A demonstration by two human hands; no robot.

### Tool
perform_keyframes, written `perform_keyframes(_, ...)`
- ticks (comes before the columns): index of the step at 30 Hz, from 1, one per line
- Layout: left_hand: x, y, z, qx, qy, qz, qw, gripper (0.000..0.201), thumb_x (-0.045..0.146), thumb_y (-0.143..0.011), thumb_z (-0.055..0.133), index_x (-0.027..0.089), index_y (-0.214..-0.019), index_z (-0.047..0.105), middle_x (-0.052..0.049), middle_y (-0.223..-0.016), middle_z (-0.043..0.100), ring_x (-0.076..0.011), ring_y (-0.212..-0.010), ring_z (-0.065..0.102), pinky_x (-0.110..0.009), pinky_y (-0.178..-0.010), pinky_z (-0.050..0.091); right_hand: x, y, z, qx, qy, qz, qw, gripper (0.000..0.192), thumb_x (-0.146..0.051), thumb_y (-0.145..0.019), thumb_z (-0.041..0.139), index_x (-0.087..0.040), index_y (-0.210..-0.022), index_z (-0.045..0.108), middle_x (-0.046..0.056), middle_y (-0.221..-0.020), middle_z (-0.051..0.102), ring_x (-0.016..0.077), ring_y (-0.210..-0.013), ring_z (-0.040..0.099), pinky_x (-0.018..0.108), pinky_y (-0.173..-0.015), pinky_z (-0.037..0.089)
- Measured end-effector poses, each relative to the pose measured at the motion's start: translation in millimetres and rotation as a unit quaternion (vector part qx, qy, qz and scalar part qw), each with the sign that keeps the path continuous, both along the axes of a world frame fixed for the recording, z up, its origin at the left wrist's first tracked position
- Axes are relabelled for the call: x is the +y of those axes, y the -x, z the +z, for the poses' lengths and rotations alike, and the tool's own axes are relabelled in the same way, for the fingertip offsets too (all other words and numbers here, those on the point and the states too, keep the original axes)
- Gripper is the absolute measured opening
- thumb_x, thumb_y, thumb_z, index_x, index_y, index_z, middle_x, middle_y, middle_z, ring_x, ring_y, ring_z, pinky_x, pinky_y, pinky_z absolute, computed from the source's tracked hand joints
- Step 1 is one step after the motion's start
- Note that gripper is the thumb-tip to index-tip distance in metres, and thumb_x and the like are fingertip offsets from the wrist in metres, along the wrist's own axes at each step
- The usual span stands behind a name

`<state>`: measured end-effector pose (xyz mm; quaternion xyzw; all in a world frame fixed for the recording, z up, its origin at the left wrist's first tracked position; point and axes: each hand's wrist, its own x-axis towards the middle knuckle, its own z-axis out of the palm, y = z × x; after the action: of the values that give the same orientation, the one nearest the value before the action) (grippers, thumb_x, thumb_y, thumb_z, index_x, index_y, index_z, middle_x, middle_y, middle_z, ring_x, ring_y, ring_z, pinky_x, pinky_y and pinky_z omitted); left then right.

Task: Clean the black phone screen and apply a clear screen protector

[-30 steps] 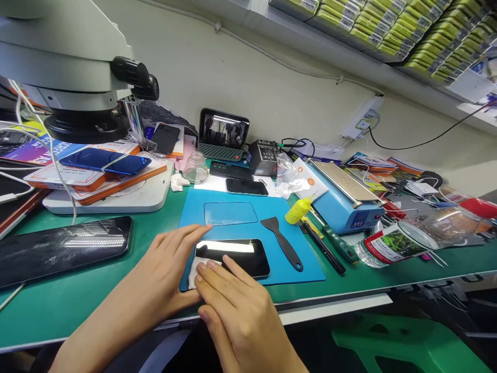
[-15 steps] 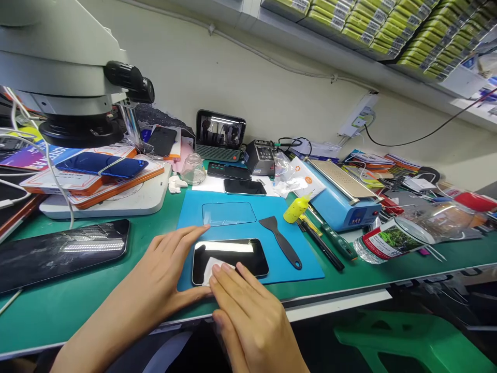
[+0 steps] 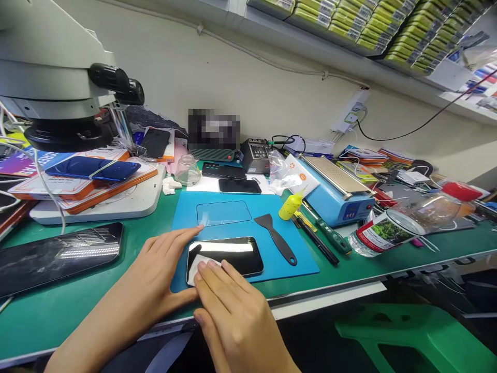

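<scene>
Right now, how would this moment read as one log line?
left hand: beside phone; right hand: on white wipe, over phone; phone: face up on blue mat; black scraper: on mat, untouched

Phone screen [image 3: 236, 254] is crazy glossy from where I'm standing, basically a mirror. White wipe [image 3: 200, 265] on it looks soft and matt, paper or cloth, can't tell. Blue mat [image 3: 301, 259]'s smooth, rubbery; scraper [image 3: 281, 243]'s dull black plastic; jar [image 3: 188, 170] looks like shiny clear glass.
</scene>
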<state>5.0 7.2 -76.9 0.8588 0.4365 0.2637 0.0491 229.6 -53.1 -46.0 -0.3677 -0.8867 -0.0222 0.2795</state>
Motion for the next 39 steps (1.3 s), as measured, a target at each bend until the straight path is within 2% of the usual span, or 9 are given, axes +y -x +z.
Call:
perform_keyframes(6, 1.2, 1.0, -6.1, 0.0, 0.002, 0.0, 1.0, 0.089, 0.038, -0.094, 0.073, 0.032, -0.168, 0.023, -0.01, -0.16, 0.057, -0.0336, -0.143, 0.058, -0.047, -0.114, 0.042, 22.9, 14.7, -5.0, 0.022, 0.038, -0.056, 0.997, 0.043, -0.024, -0.113, 0.048, -0.007, -0.15, 0.062, 0.011, -0.158, 0.064, 0.0233, -0.15, 0.057, 0.04, -0.135, 0.036)
perform_keyframes(9, 1.6, 0.5, -6.2, -0.003, 0.001, 0.002, 1.0, 0.089, 0.039, -0.094, 0.074, 0.032, -0.167, 0.025, -0.01, -0.159, 0.058, -0.0336, -0.141, 0.059, -0.047, -0.113, 0.043, 21.7, 15.0, -6.5, 0.03, 0.031, -0.052, 0.998, 0.043, -0.023, -0.113, 0.048, -0.007, -0.15, 0.062, 0.01, -0.158, 0.064, 0.0223, -0.151, 0.056, 0.039, -0.135, 0.035)
perform_keyframes(15, 0.1, 0.3, -2.0, -0.005, 0.01, 0.007, 1.0, 0.087, 0.059, -0.096, 0.074, 0.034, -0.165, 0.028, -0.007, -0.157, 0.061, -0.034, -0.138, 0.062, -0.048, -0.11, 0.048, -7.9, -13.6, -2.9, 0.007, -0.011, -0.046, 0.999, 0.04, -0.017, -0.107, 0.054, -0.006, -0.142, 0.069, 0.008, -0.15, 0.07, 0.0229, -0.145, 0.063, 0.039, -0.131, 0.043)
perform_keyframes(18, 0.2, 0.5, -3.2, -0.011, 0.011, 0.012, 1.0, 0.089, 0.068, -0.095, 0.073, 0.035, -0.165, 0.03, -0.007, -0.156, 0.062, -0.0361, -0.137, 0.062, -0.05, -0.109, 0.049, 2.4, -26.6, -0.1, 0.006, 0.0, -0.085, 0.996, 0.039, -0.015, -0.108, 0.051, -0.008, -0.143, 0.069, 0.007, -0.151, 0.069, 0.0223, -0.144, 0.064, 0.042, -0.129, 0.046)
perform_keyframes(23, -0.2, 0.0, -4.3, -0.01, 0.023, 0.024, 0.999, 0.091, 0.067, -0.094, 0.074, 0.035, -0.166, 0.03, -0.009, -0.153, 0.063, -0.0374, -0.136, 0.062, -0.051, -0.11, 0.05, 24.2, -34.8, -4.0, 0.01, 0.003, -0.146, 0.989, 0.042, -0.015, -0.111, 0.046, -0.009, -0.149, 0.064, 0.006, -0.152, 0.068, 0.0225, -0.145, 0.063, 0.045, -0.127, 0.05)
perform_keyframes(27, -1.2, -1.2, -0.6, -0.009, 0.021, 0.016, 1.0, 0.089, 0.067, -0.096, 0.073, 0.035, -0.166, 0.027, -0.009, -0.151, 0.064, -0.0352, -0.136, 0.062, -0.05, -0.11, 0.05, 2.4, -40.8, -11.8, -0.005, -0.021, -0.166, 0.986, 0.048, -0.014, -0.11, 0.048, -0.009, -0.157, 0.056, 0.007, -0.159, 0.061, 0.0227, -0.151, 0.056, 0.044, -0.128, 0.049)
perform_keyframes(31, -2.1, -2.0, 0.9, -0.01, 0.027, 0.017, 0.999, 0.089, 0.067, -0.096, 0.071, 0.036, -0.167, 0.026, -0.007, -0.15, 0.065, -0.0351, -0.136, 0.061, -0.05, -0.11, 0.05, -13.9, -49.0, -13.1, -0.008, -0.029, -0.163, 0.986, 0.051, -0.012, -0.108, 0.05, -0.011, -0.159, 0.054, 0.005, -0.159, 0.061, 0.0212, -0.152, 0.055, 0.041, -0.127, 0.049)
perform_keyframes(37, -0.5, -2.7, 0.5, -0.017, 0.019, 0.019, 1.0, 0.085, 0.071, -0.097, 0.068, 0.035, -0.164, 0.03, -0.007, -0.149, 0.066, -0.034, -0.135, 0.063, -0.049, -0.109, 0.05, 15.6, -50.7, -6.4, 0.016, 0.015, -0.17, 0.985, 0.045, -0.018, -0.112, 0.045, -0.011, -0.155, 0.059, 0.008, -0.156, 0.063, 0.0243, -0.147, 0.06, 0.045, -0.125, 0.052)
perform_keyframes(39, 0.0, -3.2, 2.5, -0.015, 0.019, 0.013, 1.0, 0.084, 0.069, -0.098, 0.068, 0.035, -0.164, 0.029, -0.009, -0.147, 0.067, -0.0341, -0.133, 0.064, -0.05, -0.108, 0.051, 16.6, -51.6, -7.7, 0.023, 0.016, -0.168, 0.985, 0.045, -0.017, -0.112, 0.045, -0.013, -0.155, 0.059, 0.007, -0.155, 0.064, 0.0242, -0.146, 0.061, 0.046, -0.124, 0.053)
